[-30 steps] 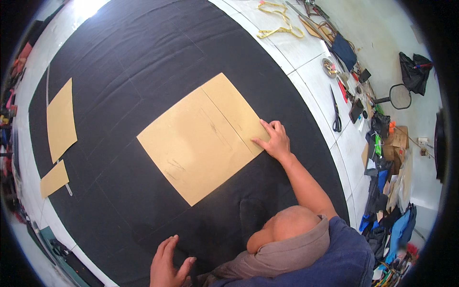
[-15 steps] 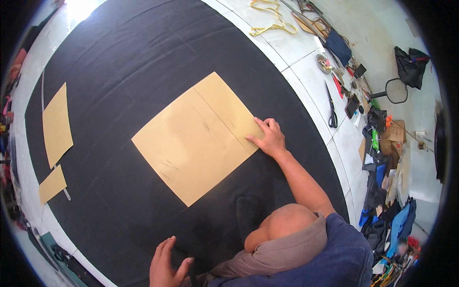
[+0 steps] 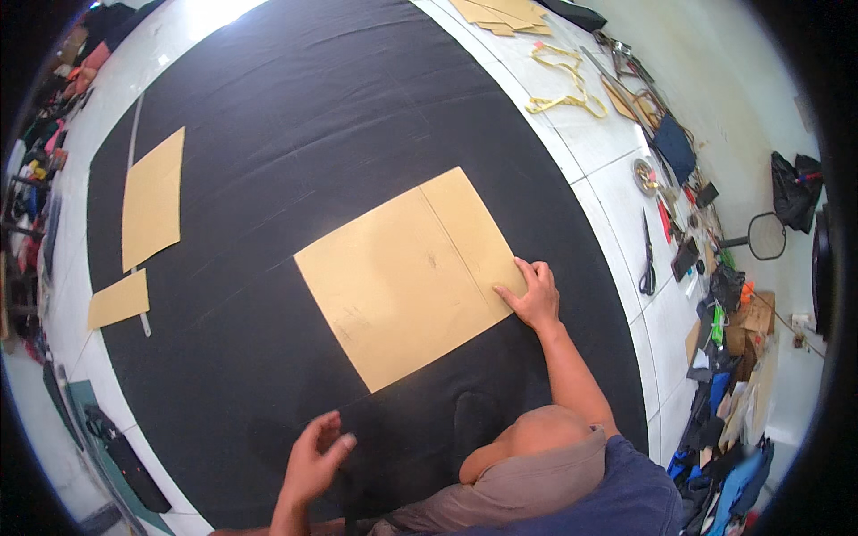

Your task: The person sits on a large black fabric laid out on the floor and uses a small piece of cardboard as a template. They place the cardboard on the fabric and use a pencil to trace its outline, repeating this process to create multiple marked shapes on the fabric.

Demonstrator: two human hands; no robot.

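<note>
A large tan cardboard pattern (image 3: pixel 407 277), two pieces side by side, lies flat on a wide black cloth (image 3: pixel 295 134) spread over the floor. My right hand (image 3: pixel 534 297) presses flat on the pattern's near right corner, fingers apart. My left hand (image 3: pixel 313 460) hovers over the black cloth below the pattern's near corner. Its fingers are drawn toward the thumb; whether they pinch something small is unclear. My knee (image 3: pixel 527 447) rests on the cloth between my two arms.
Two smaller cardboard pieces (image 3: pixel 152 196) (image 3: pixel 118 299) lie at the cloth's left edge. On the white tiles to the right are black scissors (image 3: pixel 646 259), a yellow tape (image 3: pixel 563 85), more cardboard (image 3: pixel 500 13), a racket (image 3: pixel 764 237), bags and clutter.
My left hand's fingers, spread over the cloth before, have drawn together. My right hand stays on the pattern's corner. The view has shifted slightly.
</note>
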